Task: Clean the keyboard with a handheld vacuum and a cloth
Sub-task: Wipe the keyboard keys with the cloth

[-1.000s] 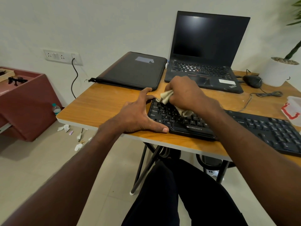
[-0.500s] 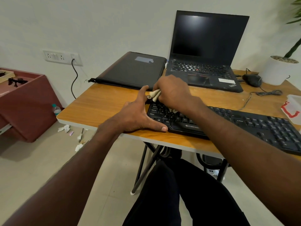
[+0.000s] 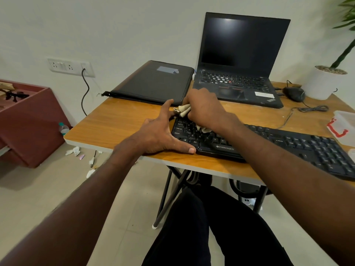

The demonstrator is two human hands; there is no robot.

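One black keyboard [image 3: 269, 143], white legends; right hand [image 3: 203, 110] fingers bunching beige cloth [image 3: 182, 110]; left hand [image 3: 159, 135] fingers spread, bracing keyboard end.

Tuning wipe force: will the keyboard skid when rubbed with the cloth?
Probably, if unbraced: the keyboard looks thin and light on a smooth table. The left hand steadies its end while the right hand rubs with the bunched, floppy cloth.

Right hand [image 3: 203, 108] with cloth [image 3: 182, 110], now at keyboard's [image 3: 288, 144] far-left corner.
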